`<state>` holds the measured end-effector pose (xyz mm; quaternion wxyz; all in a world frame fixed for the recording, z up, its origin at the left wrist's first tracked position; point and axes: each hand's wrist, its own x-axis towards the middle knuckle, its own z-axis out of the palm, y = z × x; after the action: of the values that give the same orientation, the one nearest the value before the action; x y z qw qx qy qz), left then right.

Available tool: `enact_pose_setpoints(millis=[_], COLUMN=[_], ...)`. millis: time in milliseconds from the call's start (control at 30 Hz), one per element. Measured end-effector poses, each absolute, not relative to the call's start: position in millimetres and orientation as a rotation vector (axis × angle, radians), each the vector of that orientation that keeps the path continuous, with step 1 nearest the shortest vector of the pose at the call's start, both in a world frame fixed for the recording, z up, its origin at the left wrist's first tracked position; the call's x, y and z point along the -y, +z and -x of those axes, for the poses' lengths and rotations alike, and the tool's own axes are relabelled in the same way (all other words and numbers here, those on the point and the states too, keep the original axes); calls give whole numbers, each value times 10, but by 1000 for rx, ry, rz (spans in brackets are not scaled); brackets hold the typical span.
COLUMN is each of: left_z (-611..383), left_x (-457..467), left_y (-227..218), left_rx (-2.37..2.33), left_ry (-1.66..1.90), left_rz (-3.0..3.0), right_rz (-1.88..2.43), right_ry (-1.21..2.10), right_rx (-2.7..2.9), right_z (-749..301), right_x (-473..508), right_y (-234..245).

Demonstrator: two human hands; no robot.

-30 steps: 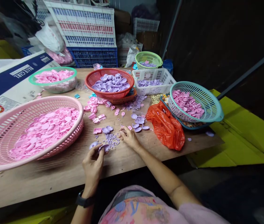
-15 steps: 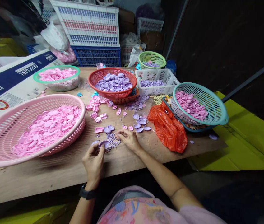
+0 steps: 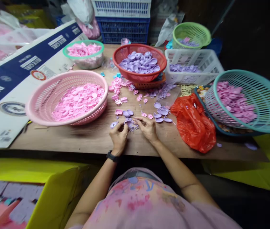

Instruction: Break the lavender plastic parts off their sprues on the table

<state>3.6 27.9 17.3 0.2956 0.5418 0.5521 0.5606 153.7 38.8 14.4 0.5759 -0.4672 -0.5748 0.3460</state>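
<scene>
Sitting pinched in left hand [image 3: 119, 136], purple shell [image 3: 128, 122]; right hand [image 3: 148, 128] just beside, grip unclear

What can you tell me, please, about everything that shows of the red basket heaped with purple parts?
The red basket is round and wide, apparently plastic, with perforated walls and a raised rim. It stands open side up, heaped with purple parts, many of them shallow and cup-like. It rests on a lower orange-red basket, left of a white basket; whether it touches the white one is unclear. Neither the left hand nor the right hand touches it.
</scene>
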Motion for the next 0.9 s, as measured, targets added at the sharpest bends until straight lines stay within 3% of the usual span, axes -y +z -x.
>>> enact_pose_setpoints(millis=[200,900], left_z=[-73,-124], left_x=[-273,-268], left_y=[116,87], left_rx=[-1489,-1489], left_ry=[1461,1537], left_rz=[-1491,-1662], right_rz=[1172,1081], right_ry=[565,460], right_rx=[1518,1554], right_z=[-1518,-1447], right_x=[-312,-292], right_y=[258,249])
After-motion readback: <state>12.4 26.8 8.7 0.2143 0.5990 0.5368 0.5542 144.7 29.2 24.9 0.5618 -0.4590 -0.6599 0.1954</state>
